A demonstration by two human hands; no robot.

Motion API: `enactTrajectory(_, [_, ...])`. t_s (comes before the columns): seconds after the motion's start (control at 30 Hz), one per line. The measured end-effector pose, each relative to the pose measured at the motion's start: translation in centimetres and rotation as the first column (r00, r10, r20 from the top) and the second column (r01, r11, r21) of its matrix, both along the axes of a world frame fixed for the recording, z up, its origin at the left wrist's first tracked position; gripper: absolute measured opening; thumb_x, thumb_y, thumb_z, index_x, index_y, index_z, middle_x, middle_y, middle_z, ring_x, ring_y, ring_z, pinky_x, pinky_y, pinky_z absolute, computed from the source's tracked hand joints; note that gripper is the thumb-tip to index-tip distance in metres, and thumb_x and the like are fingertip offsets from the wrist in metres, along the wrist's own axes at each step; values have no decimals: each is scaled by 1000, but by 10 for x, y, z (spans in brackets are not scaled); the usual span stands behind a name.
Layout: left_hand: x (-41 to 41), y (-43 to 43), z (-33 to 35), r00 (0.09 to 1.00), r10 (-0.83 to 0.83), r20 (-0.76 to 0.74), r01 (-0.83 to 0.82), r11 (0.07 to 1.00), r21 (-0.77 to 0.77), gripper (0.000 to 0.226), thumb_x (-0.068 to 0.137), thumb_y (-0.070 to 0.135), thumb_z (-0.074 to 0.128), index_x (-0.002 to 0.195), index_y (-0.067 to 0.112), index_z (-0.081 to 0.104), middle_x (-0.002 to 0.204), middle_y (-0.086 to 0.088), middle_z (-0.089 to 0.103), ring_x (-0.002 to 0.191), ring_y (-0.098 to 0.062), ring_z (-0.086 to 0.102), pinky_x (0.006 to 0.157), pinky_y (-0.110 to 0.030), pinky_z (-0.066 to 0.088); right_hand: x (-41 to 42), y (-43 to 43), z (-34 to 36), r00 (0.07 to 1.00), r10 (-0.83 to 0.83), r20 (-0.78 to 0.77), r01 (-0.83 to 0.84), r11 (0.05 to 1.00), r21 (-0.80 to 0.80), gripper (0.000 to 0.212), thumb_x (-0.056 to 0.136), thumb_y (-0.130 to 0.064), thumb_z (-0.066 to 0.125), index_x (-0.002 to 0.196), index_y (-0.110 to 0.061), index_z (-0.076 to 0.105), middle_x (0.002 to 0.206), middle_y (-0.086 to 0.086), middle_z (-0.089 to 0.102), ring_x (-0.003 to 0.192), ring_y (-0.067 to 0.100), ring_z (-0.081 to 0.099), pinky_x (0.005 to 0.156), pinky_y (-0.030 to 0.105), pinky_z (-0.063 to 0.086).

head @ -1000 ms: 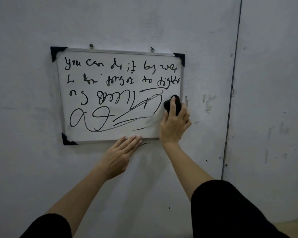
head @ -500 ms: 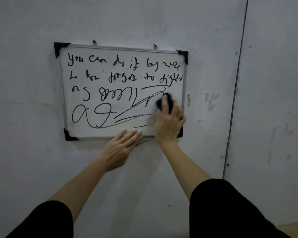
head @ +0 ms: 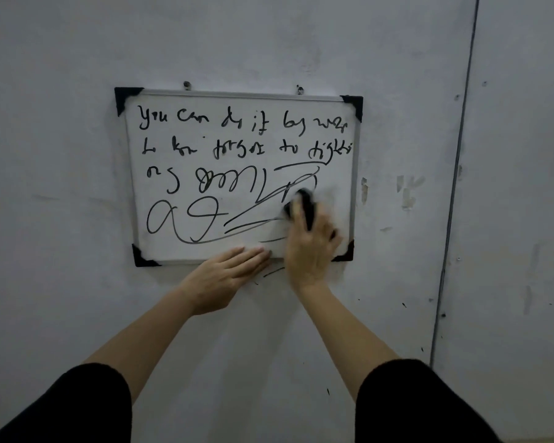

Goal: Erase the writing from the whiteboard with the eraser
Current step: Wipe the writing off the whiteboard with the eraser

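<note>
A small whiteboard [head: 333,187] with black corner caps hangs on the grey wall, covered in black handwriting [head: 243,123] and loops. My right hand [head: 311,247] grips a black eraser [head: 304,204] and presses it on the board's lower right part, where the surface is smeared and mostly wiped. My left hand [head: 227,273] lies flat with straight fingers against the board's bottom edge and the wall below it.
Two screws [head: 187,85] hold the board at its top edge. A dark vertical seam [head: 454,187] runs down the wall to the right. Patches of chipped paint [head: 406,191] lie beside the board.
My right hand has slid the eraser leftward from the board's right edge into the lower right scribbles, wiping some strokes. My left hand has stayed at the bottom edge.
</note>
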State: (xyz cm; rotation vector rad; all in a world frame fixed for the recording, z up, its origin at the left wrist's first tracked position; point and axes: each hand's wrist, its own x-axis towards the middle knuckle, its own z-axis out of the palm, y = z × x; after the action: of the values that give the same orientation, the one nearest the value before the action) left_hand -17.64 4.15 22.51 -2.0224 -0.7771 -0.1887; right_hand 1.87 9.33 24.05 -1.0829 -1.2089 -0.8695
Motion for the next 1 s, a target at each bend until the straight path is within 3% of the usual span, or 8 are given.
enactTrajectory(0.07, [-3,1,3,1000,-8,-22,8,1000,-7,63,87,5,27,149,4,20,158,-9,10,145,-21,7,116,-39,14,-4,-6,-27,966,65,251,-68,998,1,51,90,-16,58,139,-28,51,130,14,46,107,30,49,85,46,39])
enactTrajectory(0.17, [-6,0,7,999,-16,-39,15,1000,-19,63,87,6,30,149,4,17,158,-8,9,145,-21,6,117,-39,12,14,1,-27,936,64,345,-82,996,38,54,87,-16,62,138,-31,53,130,11,45,109,29,47,86,45,37])
enactTrajectory(0.4, [-10,2,10,997,-45,-62,42,998,-54,66,88,5,34,150,5,10,159,-6,5,146,-20,2,117,-39,14,4,4,9,997,8,-83,-7,1000,22,45,91,-27,62,135,-29,50,125,13,52,105,29,48,83,45,40])
enactTrajectory(0.57, [-17,6,15,990,-85,-112,80,996,-47,61,88,7,31,147,2,21,156,-13,16,145,-23,9,117,-38,10,-11,-7,-31,950,72,303,-83,996,23,43,92,-28,62,134,-30,56,129,10,46,106,28,50,80,43,39])
enactTrajectory(0.63, [-18,6,19,988,-114,-109,108,993,-56,60,88,6,29,148,1,19,156,-12,16,145,-22,8,117,-37,10,1,-4,-26,945,55,323,-71,997,38,43,91,-29,61,134,-30,56,130,9,45,104,28,49,79,43,40])
enactTrajectory(0.83, [-18,6,16,990,-125,-61,119,989,-88,59,89,6,29,148,2,22,157,-9,14,145,-20,8,118,-38,17,-20,-7,0,975,42,-218,-48,999,-22,42,94,-32,60,135,-26,53,127,12,54,104,28,47,78,44,40])
enactTrajectory(0.93, [-20,7,16,985,-155,-75,148,985,-88,52,86,6,32,135,-2,47,148,-14,37,141,-25,25,116,-40,20,-51,-20,-26,995,102,13,-102,994,-36,44,94,-30,60,137,-25,53,130,12,52,107,29,50,80,44,41])
enactTrajectory(1.0, [-29,6,16,984,-160,-83,152,984,-92,51,86,6,33,136,-1,46,148,-12,37,141,-24,26,116,-40,20,-48,-20,-40,976,123,179,-120,992,-27,43,94,-29,61,137,-26,56,130,11,53,106,29,52,81,44,43])
